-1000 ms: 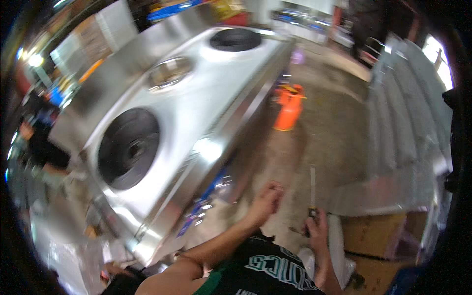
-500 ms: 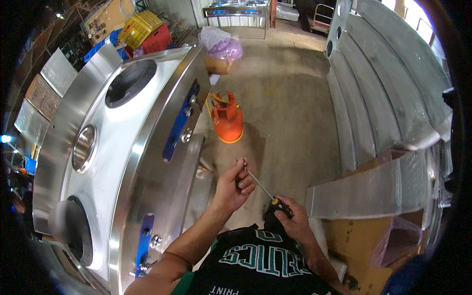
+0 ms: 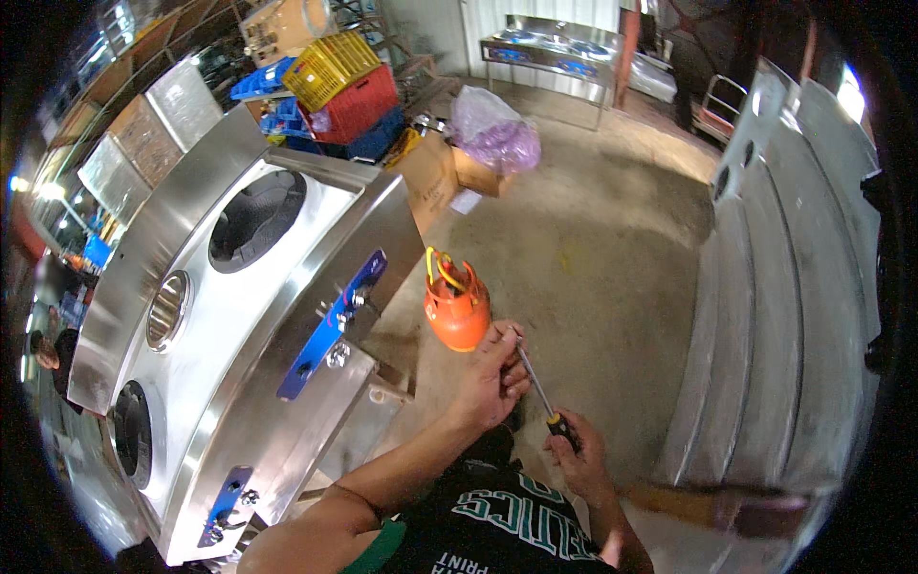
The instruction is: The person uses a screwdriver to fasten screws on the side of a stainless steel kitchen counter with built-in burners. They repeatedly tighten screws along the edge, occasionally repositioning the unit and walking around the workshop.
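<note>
Head view: a screwdriver (image 3: 541, 394) is held low in the frame's centre, its dark handle gripped in the closed right hand (image 3: 577, 459) and its shaft tip pinched by the curled fingers of the left hand (image 3: 490, 381). Just above the left hand an orange gas cylinder (image 3: 456, 312) is seen on the concrete floor (image 3: 593, 249). A steel stove cabinet (image 3: 239, 335) fills the left. At upper centre, stacked yellow, red and blue crates (image 3: 346, 96) are seen, contents indistinct, beside a cardboard box (image 3: 478, 174) with a purple bag (image 3: 492, 129) on top.
</note>
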### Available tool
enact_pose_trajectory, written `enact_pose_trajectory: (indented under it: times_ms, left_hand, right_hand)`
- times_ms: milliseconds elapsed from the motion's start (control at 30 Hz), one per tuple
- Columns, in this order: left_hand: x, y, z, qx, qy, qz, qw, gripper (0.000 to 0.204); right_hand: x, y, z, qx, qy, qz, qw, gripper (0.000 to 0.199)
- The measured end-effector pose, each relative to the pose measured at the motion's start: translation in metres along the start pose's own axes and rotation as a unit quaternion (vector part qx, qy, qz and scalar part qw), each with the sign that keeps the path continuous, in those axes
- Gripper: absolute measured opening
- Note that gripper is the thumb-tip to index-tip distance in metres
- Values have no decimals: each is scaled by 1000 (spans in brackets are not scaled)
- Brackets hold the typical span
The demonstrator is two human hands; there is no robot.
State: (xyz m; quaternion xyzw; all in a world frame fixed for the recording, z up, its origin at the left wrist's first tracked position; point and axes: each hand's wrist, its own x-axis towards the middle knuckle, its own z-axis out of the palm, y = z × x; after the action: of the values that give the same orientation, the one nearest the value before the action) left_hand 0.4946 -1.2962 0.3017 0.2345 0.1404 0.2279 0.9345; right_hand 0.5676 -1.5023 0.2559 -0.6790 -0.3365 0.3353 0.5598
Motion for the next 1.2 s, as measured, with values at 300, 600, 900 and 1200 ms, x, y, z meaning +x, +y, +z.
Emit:
enact_pose_trajectory:
  times_ms: [300,600,900,1200]
  left_hand:
    - [276,15,3,-35,-4,62,997,12]
    - [484,80,49,-20,23,127,991,11]
    - [645,128,21,-36,103,304,946,13]
    - [713,250,-42,13,240,430,870,16]
  right_hand:
    - [257,9,-121,132,-83,71,985,51]
    - [498,-24,-214,159,-161,77,971,55]
    - [758,-8,-255,203,-398,127,885,57]
    - [939,-30,-149,157,-504,118,841,58]
